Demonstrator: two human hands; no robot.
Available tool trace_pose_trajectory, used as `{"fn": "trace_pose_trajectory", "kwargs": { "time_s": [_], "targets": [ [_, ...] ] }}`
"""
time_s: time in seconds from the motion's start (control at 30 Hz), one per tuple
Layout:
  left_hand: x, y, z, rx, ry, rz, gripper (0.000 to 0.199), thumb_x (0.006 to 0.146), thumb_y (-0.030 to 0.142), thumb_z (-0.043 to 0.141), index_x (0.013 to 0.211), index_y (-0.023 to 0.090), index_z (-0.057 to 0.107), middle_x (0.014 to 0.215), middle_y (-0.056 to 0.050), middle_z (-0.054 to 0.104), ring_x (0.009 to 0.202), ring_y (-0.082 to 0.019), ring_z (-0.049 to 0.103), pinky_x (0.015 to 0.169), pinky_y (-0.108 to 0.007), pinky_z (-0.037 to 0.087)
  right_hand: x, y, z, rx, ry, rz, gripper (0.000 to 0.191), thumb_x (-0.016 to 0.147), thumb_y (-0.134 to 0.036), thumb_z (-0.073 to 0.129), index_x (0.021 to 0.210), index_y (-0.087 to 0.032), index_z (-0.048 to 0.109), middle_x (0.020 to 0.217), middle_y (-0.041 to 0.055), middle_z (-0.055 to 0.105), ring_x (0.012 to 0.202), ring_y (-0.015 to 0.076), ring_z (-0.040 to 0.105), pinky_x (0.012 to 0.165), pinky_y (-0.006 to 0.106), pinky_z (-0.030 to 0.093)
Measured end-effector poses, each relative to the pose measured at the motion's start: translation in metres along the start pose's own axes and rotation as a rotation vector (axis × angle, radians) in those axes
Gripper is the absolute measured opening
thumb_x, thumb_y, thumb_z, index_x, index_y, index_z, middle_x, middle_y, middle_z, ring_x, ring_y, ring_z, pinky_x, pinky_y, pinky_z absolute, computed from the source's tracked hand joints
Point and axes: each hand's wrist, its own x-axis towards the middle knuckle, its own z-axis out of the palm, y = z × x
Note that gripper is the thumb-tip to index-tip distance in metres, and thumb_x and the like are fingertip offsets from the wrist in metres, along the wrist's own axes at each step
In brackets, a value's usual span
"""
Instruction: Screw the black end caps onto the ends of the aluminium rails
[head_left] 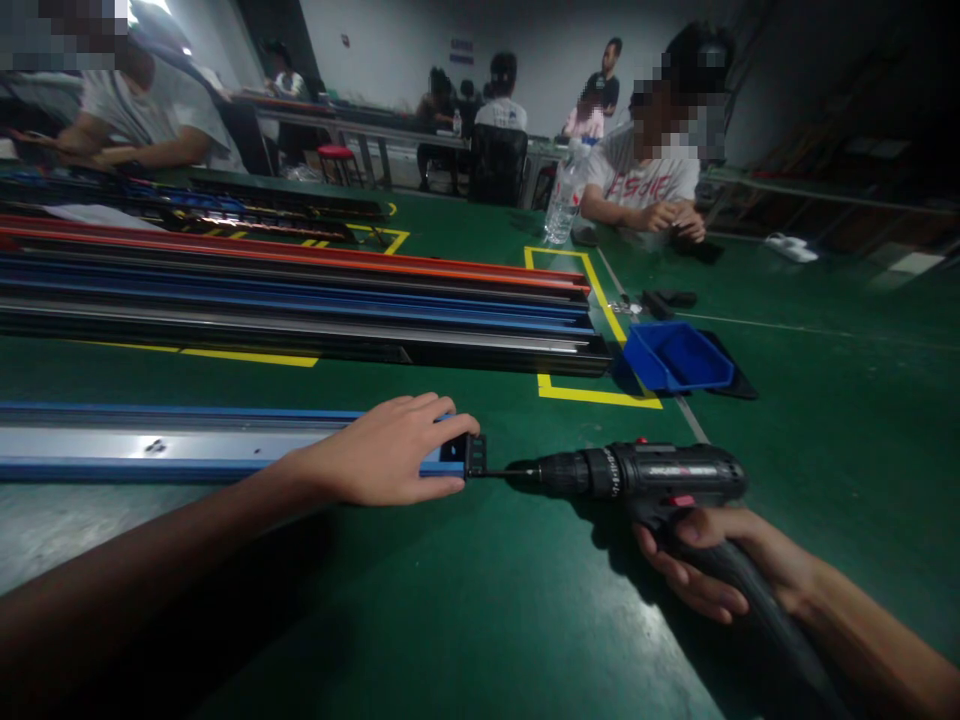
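A long blue rail with a silver inner face (202, 443) lies across the green table from the left edge. Over its right end my left hand (397, 450) is wrapped, thumb and fingers gripping both sides. A small black end piece (475, 455) sits at that end, beside my fingertips. My right hand (720, 560) holds a black power drill (667, 472) by its handle, lying on its side. The drill's long thin bit (506, 472) points left and reaches the black end piece. Whether a screw sits at its tip is too small to tell.
Several long red, blue and black rails (300, 300) lie behind the held rail. Right of them are a blue tray (675, 358) and a clear bottle (562, 205). A person (645, 185) sits across the table; others are farther back.
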Motion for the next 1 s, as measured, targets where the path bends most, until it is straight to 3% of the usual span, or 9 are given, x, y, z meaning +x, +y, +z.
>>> {"fn": "trace_pose_trajectory", "kwargs": {
  "time_s": [1.0],
  "targets": [
    [0.0001,-0.0025,0.0015,-0.008,0.031,0.019,0.048,0.093,0.057,0.059,0.131,0.028,0.058,0.113,-0.007,0.062,0.101,-0.027,0.059,0.085,-0.039,0.045,-0.0001,-0.0012,0.0031,0.0,0.018,0.004,0.031,0.086,-0.031,0.066,0.104,-0.008,0.077,0.081,0.0078,0.068,0.041,0.0036,0.047,0.049,0.018,0.052]
  ]
}}
